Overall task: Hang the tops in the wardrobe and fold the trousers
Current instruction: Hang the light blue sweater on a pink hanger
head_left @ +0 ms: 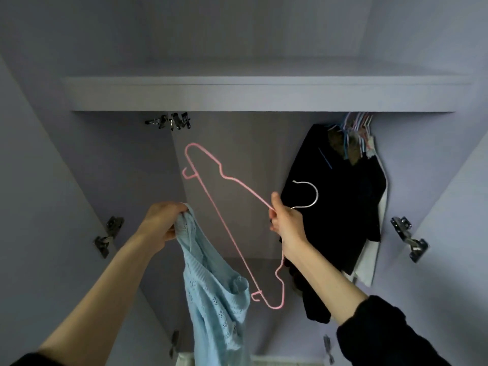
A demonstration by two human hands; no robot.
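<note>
as both arms reach up into an open wardrobe point(79, 180), the left hand point(161, 223) grips a pale blue knit top point(214, 299) by its upper edge, fingers curled round a bunch of the fabric. the top hangs down from that hand, its length trailing to the bottom of the view, in front of the wardrobe's open middle and not yet on any hanger. the right hand point(286, 220) pinches a pink wire hanger point(224, 223) at its neck, thumb up, with the white hook point(307, 194) curving out to the right above the fingers. the hanger is tilted, one shoulder pointing up and left, the other down beside the top; whether wire and knit touch cannot be told. to the right, dark garments point(340, 220) hang under the shelf point(264, 93) from a cluster of coloured hangers point(353, 128), with something white point(369, 260) showing behind them. the right hand is held in front of the dark garments. metal hinges point(108, 236) sit on both door edges. a dark sleeve point(390, 334) covers the right forearm.
</note>
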